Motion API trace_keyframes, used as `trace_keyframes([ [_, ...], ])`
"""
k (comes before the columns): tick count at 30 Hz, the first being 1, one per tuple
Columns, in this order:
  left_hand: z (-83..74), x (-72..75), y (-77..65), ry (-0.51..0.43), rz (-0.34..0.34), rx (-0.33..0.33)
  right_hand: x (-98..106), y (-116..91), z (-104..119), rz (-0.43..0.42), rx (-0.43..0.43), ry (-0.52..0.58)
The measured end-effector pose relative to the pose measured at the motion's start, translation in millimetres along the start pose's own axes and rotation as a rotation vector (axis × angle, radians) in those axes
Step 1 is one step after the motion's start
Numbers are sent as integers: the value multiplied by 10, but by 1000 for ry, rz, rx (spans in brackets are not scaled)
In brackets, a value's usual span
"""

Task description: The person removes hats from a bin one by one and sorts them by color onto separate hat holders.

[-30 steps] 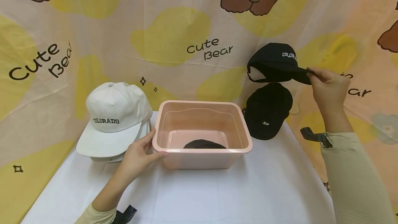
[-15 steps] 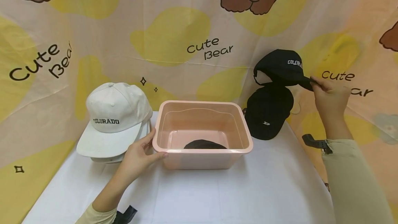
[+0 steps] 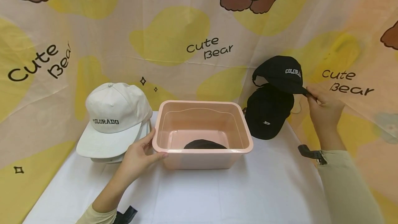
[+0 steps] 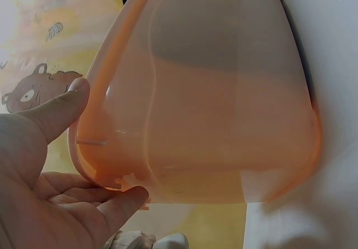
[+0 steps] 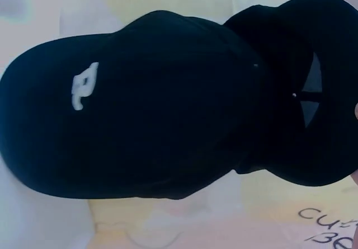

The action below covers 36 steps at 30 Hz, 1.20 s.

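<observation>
My right hand [image 3: 326, 108] pinches the brim of a black baseball cap [image 3: 281, 73] lettered "COLORA…" in white. That cap hangs just over a second black cap [image 3: 268, 113] with a small white emblem, at the right rear of the table; they overlap, and I cannot tell whether they touch. In the right wrist view the emblem cap [image 5: 140, 109] fills the middle, with the held cap [image 5: 335, 47] at the right. My left hand [image 3: 140, 156] holds the left front corner of a pink plastic bin [image 3: 199, 160], thumb and fingers on either side. Inside the bin lies something black [image 3: 205, 144], mostly hidden.
Several white caps, the top one [image 3: 112, 108] reading "COLORADO", are stacked left of the bin, close to my left hand. A white cloth [image 3: 199, 196] covers the table. Behind it hangs a printed curtain [image 3: 168, 44].
My right hand and the Colorado cap have come down over the emblem cap, drifting right and then slightly back left. The left hand and bin stay put.
</observation>
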State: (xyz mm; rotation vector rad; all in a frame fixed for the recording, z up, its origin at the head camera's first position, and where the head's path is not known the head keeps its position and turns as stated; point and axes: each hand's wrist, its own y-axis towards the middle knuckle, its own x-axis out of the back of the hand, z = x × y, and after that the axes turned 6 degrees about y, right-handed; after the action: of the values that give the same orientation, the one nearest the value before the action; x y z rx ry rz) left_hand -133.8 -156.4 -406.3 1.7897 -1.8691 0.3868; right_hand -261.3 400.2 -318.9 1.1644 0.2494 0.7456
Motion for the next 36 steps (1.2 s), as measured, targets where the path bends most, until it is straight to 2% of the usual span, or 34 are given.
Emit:
trace_keyframes([
  [3, 8, -7, 3, -1, -2, -5, 6, -125, -118, 18, 18, -18],
  [8, 11, -17, 10, -8, -4, -14, 23, -321, -185, 37, 14, -29],
  [19, -2, -11, 3, -8, -4, -10, 62, -650, -163, 55, 204, -100],
  [26, -2, -11, -2, -10, -6, -8, 107, -840, -187, 156, 245, -123],
  [36, -8, 11, 2, 15, 6, 7, 175, -960, -225, 262, 298, -118],
])
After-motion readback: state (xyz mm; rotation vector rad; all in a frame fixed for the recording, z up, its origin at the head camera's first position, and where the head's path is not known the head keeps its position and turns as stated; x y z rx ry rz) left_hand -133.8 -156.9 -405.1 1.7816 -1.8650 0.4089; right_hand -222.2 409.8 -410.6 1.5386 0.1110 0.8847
